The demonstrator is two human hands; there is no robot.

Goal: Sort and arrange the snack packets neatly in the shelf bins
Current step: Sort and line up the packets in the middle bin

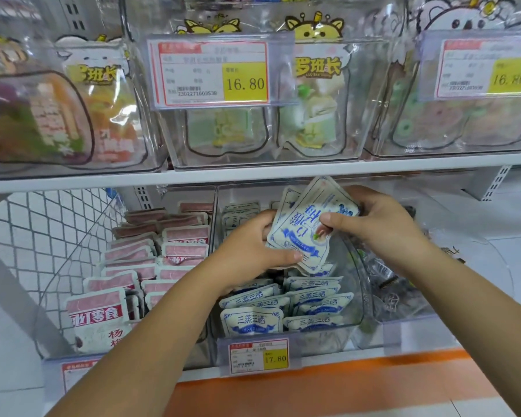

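Hands L (253, 249), R (379, 228) grip upside-down pkts (301, 227), tilted.

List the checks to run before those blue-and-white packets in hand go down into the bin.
1. Grip: left hand and right hand both pinch the held packets: ok.
2. Right bin: the held packets hover over the middle bin, whose shelved packets match them: ok.
3. Orientation: the held packets' print is upside down and tilted, unlike the shelved rows: not ok.
4. Free slot behind the front rows: hidden by the hands: cannot tell.
5. No pink packets mixed into the middle bin: none visible there: ok.
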